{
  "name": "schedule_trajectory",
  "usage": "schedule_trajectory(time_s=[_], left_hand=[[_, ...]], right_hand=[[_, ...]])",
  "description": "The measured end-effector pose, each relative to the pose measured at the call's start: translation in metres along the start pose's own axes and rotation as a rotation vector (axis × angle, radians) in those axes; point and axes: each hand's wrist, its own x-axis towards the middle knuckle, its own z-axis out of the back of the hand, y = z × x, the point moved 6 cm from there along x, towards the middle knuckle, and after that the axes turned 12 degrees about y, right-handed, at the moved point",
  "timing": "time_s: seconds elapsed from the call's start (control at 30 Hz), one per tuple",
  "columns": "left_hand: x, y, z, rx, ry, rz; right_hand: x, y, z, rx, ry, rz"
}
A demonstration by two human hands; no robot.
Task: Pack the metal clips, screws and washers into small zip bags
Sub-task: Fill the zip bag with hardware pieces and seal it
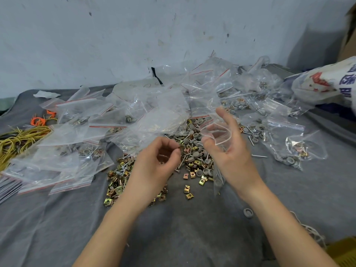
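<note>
A single wide-angle camera sat on the person's head. It looked forward and steeply down across the grey cloth-covered table (192,237) toward the scuffed pale blue-grey wall (134,35) at the far edge. It was close. Both bare forearms ran up from the bottom edge, and the left hand (158,160) and right hand (231,155) filled the middle of the frame, above the loose heap of brass-coloured clips, screws and grey washers (192,151). The lens bowed the line where table met wall. A printed white sack (323,81) marked the right border and yellow wire loops (17,139) the left.
</note>
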Motion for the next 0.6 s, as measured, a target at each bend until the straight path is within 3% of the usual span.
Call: schedule_trajectory(time_s=[0.27, 0.6], left_hand=[[0.000, -0.020, 0.009, -0.097, -0.056, -0.087], [0.012, -0.059, 0.002, 0.309, 0.004, -0.249]], right_hand=[[-0.004, 0.002, -0.012, -0.090, 0.074, 0.008], [-0.007, 0.008, -0.025, -0.134, 0.135, 0.022]])
